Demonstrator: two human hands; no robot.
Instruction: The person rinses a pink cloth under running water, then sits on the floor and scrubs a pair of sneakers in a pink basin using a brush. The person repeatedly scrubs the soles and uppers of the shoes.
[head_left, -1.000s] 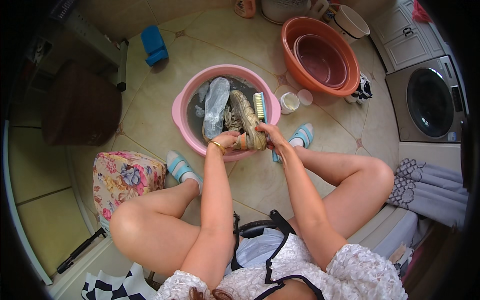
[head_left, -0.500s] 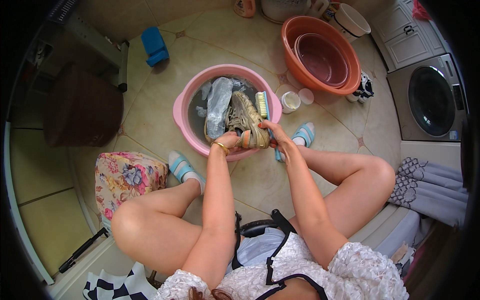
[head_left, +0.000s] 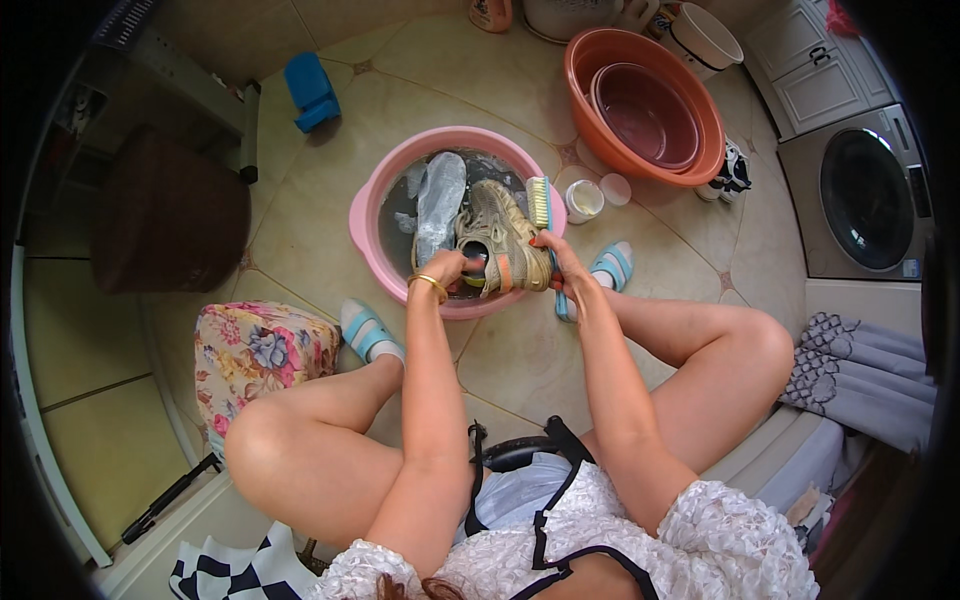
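Note:
A dirty beige shoe (head_left: 508,232) with an orange patch is held over the near side of a pink basin (head_left: 366,240) of dark water. My left hand (head_left: 450,267) is closed on the shoe's edge by its opening; part of the fingers is hidden. My right hand (head_left: 567,266) is closed round the blue handle of a scrub brush (head_left: 540,203), its fingers also against the shoe's right side. The brush's pale bristles show above the hand. Left of the shoe, a long, pale, plastic-like thing (head_left: 440,195) lies in the basin; its kind I cannot make out.
A small white tub (head_left: 584,202) and its lid (head_left: 616,189) sit right of the basin. Nested orange and brown basins (head_left: 580,110) stand farther back, near black-and-white shoes (head_left: 735,175). A blue plastic object (head_left: 312,95) lies at the back left, a floral-covered stool (head_left: 265,355) nearer.
The shoe has been turned, so more of its side and its opening now show. My right hand and the brush have shifted slightly right.

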